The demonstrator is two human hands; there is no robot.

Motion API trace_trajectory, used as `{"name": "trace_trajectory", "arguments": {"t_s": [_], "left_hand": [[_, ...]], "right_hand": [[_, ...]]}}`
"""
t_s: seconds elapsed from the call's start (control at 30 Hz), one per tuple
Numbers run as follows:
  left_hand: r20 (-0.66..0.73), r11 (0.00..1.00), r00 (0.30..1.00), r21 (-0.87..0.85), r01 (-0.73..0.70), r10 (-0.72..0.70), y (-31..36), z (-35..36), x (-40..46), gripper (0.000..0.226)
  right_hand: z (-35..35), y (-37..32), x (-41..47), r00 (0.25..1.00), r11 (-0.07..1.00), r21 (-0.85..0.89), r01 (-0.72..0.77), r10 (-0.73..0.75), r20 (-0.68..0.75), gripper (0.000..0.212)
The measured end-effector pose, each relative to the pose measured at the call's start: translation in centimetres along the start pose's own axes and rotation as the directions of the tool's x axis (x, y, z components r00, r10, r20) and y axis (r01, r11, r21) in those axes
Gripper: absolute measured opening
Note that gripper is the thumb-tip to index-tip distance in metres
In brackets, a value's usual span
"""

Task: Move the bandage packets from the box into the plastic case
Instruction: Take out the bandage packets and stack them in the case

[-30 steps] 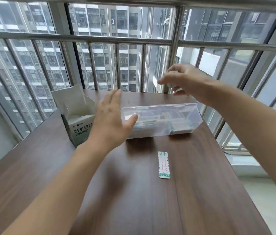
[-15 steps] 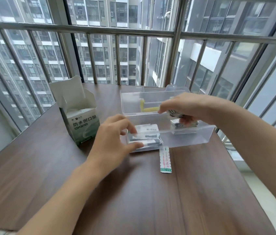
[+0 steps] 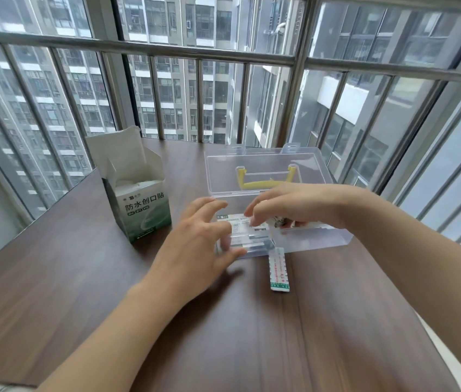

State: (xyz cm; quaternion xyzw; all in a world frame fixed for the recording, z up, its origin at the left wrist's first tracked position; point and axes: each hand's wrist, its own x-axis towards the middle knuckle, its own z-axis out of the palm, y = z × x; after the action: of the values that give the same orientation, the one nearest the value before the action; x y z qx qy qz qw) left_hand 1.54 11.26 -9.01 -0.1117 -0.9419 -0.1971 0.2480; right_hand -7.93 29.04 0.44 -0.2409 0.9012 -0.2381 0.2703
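Head camera looks forward and down at the table (image 3: 223,335), close.

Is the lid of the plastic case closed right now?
No, the plastic case has its lid swung up and back, with the yellow handle showing through it.

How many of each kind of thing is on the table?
Cardboard box: 1
Plastic case, lid open: 1
Loose bandage packet on the table: 1
Stack of packets in the case: 1, single packets too blurred to count
Total: 4
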Motion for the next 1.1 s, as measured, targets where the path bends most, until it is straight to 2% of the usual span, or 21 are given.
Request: {"name": "trace_trajectory", "arguments": {"t_s": [0.07, 0.13, 0.23, 0.33, 0.43, 0.57, 0.67, 0.8, 0.97, 1.1], "left_hand": [[0.061, 0.999, 0.998, 0.033, 0.021, -0.023, 0.2, -0.6, 0.4, 0.029], [0.157, 0.993, 0.987, 0.119, 0.024, -0.043, 0.4, -1.5, 1.4, 0.034], [0.292, 0.95, 0.956, 0.309, -0.053, -0.041, 0.9, -2.5, 3.2, 0.046], [0.363, 0.93, 0.928, 0.363, -0.055, -0.087, 1.4, -2.7, 3.9, 0.054], [0.368, 0.934, 0.925, 0.354, -0.047, -0.093, 1.2, -2.6, 3.9, 0.063], [0.377, 0.939, 0.922, 0.339, -0.052, -0.085, 1.3, -1.8, 3.7, 0.056], [0.334, 0.951, 0.94, 0.305, -0.044, -0.064, 1.2, -1.3, 3.3, 0.057], [0.333, 0.97, 0.942, 0.241, -0.034, -0.05, 0.7, -0.9, 3.2, 0.055], [0.316, 0.992, 0.947, 0.129, 0.016, -0.057, 0.4, -0.4, 3.1, 0.05], [0.271, 0.998, 0.962, 0.07, 0.01, -0.029, 0.2, 0.1, 2.8, 0.047]], "right_hand": [[0.0, 0.1, 0.1, 0.999, 0.999, -0.029, 0.029, -0.028, 0.028, 0.05], [0.0, 0.0, 0.3, 0.997, 0.998, -0.055, 0.036, -0.032, 0.074, 0.048], [-0.2, -0.2, 0.4, 0.995, 0.997, -0.077, 0.027, -0.019, 0.096, 0.064], [-0.6, -0.2, 0.2, 0.994, 0.999, -0.051, 0.013, -0.008, 0.105, 0.069], [-0.7, -0.2, -0.2, 0.992, 0.999, -0.035, 0.008, -0.003, 0.128, 0.063], [-1.1, 0.3, 0.3, 0.994, 0.993, 0.099, -0.07, 0.078, -0.08, 0.038], [-0.4, -0.4, 0.6, 0.977, 0.985, 0.04, -0.167, 0.171, -0.127, 0.035], [0.9, -1.4, 1.2, 0.966, 0.977, -0.078, -0.198, 0.181, -0.187, 0.032], [2.2, -2.2, 1.3, 0.946, 0.966, -0.051, -0.255, 0.238, -0.22, 0.044], [2.6, -2.5, 1.5, 0.931, 0.96, -0.005, -0.28, 0.271, -0.245, 0.039]]}}
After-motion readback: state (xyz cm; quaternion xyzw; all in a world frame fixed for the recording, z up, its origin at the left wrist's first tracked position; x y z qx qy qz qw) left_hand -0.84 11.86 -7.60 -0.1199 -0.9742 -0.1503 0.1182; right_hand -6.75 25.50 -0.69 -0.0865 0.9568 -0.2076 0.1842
